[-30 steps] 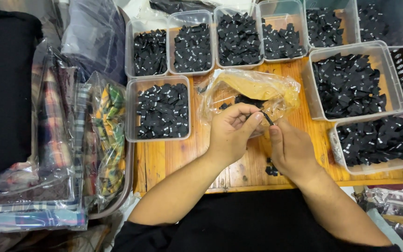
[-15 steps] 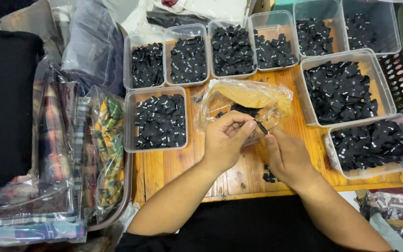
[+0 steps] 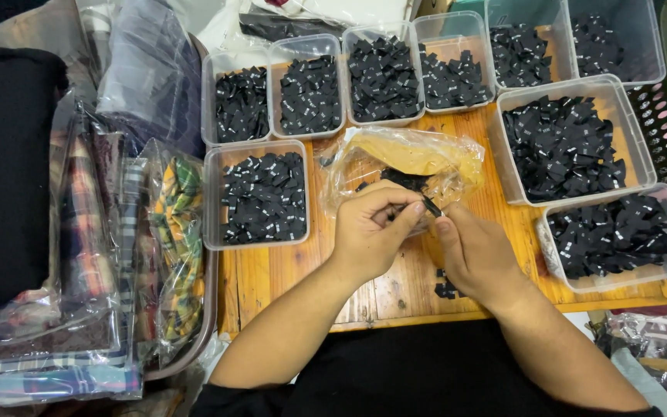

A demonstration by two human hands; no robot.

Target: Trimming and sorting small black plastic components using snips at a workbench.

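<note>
pinched a small black fabric label (image 3: pixel 431 207) between both hands: left hand (image 3: pixel 370 232) closed on its near end, right hand (image 3: pixel 474 251) gripping the far end. lay slanted, long axis up-left to down-right, just before the crinkly clear plastic bag (image 3: pixel 411 158). soft woven labels heaped in rigid clear tubs (image 3: pixel 260 193) around the wooden tabletop (image 3: pixel 272 270).

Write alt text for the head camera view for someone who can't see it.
Two bare hands, left hand and right hand, pinch a small black tag together over a wooden table, in front of a crumpled clear plastic bag. Clear tubs of black tags surround them.
</note>
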